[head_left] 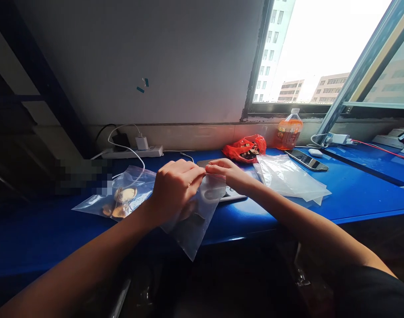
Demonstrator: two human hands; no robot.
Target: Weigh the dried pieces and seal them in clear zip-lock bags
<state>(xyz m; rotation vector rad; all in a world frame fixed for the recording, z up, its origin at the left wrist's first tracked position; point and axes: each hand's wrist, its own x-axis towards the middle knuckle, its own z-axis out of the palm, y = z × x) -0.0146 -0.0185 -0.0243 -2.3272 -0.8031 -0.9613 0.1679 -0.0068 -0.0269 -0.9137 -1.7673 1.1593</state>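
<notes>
Both hands pinch the top edge of a clear zip bag (205, 212), which hangs over the front edge of the blue table. My left hand (177, 183) is closed on the edge, and my right hand (228, 172) grips the same edge close beside it. Something brownish shows dimly inside the bag, partly hidden by my left hand. Behind the bag lies a pale flat device (235, 194), mostly covered. Left of my hands another clear zip bag (92, 203) lies on the table with several brown and cream pieces (124, 201) in it.
A red plastic bag (233, 152) with dark pieces sits at the back. Flat clear bags (288, 179) lie to the right, near a phone (306, 160), a white case (315, 153) and an orange drink bottle (290, 130). A power strip (132, 153) with cables stands along the wall.
</notes>
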